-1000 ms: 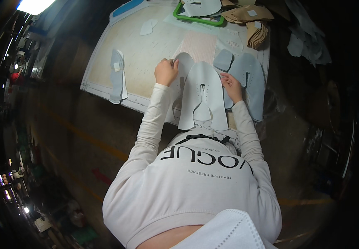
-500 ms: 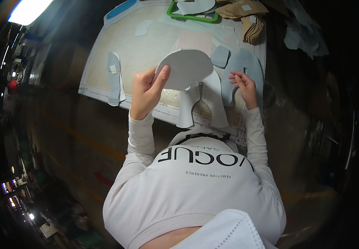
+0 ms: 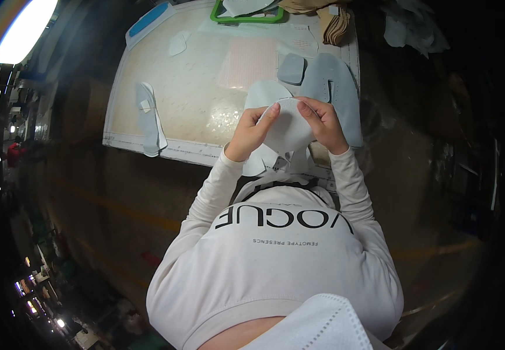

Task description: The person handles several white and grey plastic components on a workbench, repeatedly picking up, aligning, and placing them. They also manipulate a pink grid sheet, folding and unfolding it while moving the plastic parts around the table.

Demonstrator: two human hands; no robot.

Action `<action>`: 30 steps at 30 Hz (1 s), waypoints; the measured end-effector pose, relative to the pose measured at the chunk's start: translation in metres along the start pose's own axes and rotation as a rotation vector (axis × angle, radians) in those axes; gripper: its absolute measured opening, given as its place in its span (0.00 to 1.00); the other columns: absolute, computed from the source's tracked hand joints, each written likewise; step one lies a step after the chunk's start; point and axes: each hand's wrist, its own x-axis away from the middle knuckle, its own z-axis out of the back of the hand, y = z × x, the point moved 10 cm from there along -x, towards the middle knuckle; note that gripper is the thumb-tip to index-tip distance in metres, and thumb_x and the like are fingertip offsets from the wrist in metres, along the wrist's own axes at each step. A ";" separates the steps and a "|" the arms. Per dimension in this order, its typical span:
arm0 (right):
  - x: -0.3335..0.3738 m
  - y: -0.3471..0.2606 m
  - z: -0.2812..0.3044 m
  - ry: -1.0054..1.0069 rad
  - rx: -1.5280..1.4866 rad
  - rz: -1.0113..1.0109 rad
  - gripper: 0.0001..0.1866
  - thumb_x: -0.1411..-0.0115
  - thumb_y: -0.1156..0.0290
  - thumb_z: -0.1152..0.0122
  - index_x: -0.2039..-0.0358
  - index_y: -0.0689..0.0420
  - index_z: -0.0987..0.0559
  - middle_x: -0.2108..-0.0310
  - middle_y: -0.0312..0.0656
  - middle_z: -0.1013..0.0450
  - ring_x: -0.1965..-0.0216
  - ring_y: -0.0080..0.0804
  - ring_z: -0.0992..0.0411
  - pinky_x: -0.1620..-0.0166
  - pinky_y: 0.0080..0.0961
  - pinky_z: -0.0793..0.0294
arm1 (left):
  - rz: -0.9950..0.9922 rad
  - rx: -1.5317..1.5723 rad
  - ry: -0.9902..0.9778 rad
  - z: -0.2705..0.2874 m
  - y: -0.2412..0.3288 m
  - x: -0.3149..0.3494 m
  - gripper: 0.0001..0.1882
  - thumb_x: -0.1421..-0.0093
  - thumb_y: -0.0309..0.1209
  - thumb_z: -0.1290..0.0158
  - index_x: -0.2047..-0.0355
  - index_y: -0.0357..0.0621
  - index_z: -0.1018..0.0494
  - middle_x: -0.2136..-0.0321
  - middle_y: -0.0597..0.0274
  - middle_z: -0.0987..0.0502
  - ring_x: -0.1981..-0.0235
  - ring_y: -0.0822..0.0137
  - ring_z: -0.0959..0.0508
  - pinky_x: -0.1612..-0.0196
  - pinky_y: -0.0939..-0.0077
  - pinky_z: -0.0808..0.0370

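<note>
A white, rounded piece of sheet material, which looks like a shoe upper part, is held over the table's near edge. My left hand pinches its left edge, thumb on top. On the opposite edge my right hand grips it the same way, fingers curled behind. Underneath lies a larger white cut piece with a rounded far end, mostly hidden by my hands and the held piece. Right of my hands rest grey-blue shoe upper pieces with a central slit, and a small grey-blue piece.
A stack of narrow grey and white pieces lies at the table's left. Farther back are a pink striped patch, a green-rimmed basket holding white pieces, brown stacked pieces and a blue oval item.
My right hand has moved left and taken hold of the white piece's right edge. My left hand has moved right and nearer with the piece, which is now lower and tilted differently.
</note>
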 end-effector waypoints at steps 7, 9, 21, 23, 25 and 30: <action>0.006 0.000 -0.017 0.054 -0.392 -0.165 0.19 0.34 0.58 0.48 0.72 0.60 0.20 0.79 0.26 0.30 0.77 0.10 0.39 0.72 0.11 0.38 | 0.116 0.282 0.060 -0.003 0.005 0.016 0.23 0.33 0.46 0.57 0.70 0.40 0.23 0.73 0.69 0.23 0.71 0.81 0.28 0.66 0.85 0.31; 0.010 0.001 -0.020 0.045 -0.421 -0.218 0.20 0.35 0.57 0.48 0.75 0.59 0.21 0.80 0.25 0.30 0.78 0.09 0.39 0.73 0.11 0.39 | 0.115 0.273 0.072 -0.003 0.009 0.020 0.23 0.32 0.46 0.58 0.70 0.40 0.23 0.73 0.69 0.23 0.71 0.81 0.27 0.66 0.85 0.31; 0.018 0.005 -0.022 0.057 -0.477 -0.298 0.24 0.36 0.50 0.47 0.81 0.54 0.22 0.82 0.25 0.30 0.80 0.10 0.37 0.75 0.12 0.38 | 0.027 0.257 0.053 -0.003 0.004 0.026 0.24 0.32 0.45 0.58 0.71 0.38 0.23 0.72 0.63 0.21 0.71 0.78 0.25 0.65 0.84 0.31; 0.019 0.004 -0.021 0.054 -0.465 -0.285 0.24 0.36 0.50 0.47 0.82 0.54 0.23 0.83 0.25 0.30 0.80 0.10 0.37 0.75 0.12 0.38 | 0.018 0.263 0.040 -0.003 0.004 0.025 0.24 0.32 0.45 0.58 0.71 0.37 0.22 0.72 0.63 0.21 0.71 0.78 0.25 0.65 0.84 0.31; 0.020 0.008 -0.024 0.061 -0.505 -0.320 0.24 0.36 0.50 0.48 0.82 0.53 0.23 0.83 0.25 0.31 0.81 0.10 0.38 0.76 0.12 0.39 | 0.019 0.279 0.025 -0.004 0.005 0.024 0.24 0.32 0.45 0.59 0.68 0.36 0.23 0.71 0.65 0.23 0.69 0.79 0.28 0.62 0.84 0.32; 0.004 -0.002 -0.023 -0.016 -0.388 -0.186 0.24 0.35 0.53 0.47 0.82 0.57 0.23 0.85 0.25 0.33 0.82 0.10 0.40 0.78 0.14 0.41 | 0.128 0.259 0.003 -0.007 0.003 0.022 0.22 0.35 0.45 0.53 0.63 0.34 0.24 0.68 0.60 0.22 0.68 0.76 0.24 0.63 0.81 0.29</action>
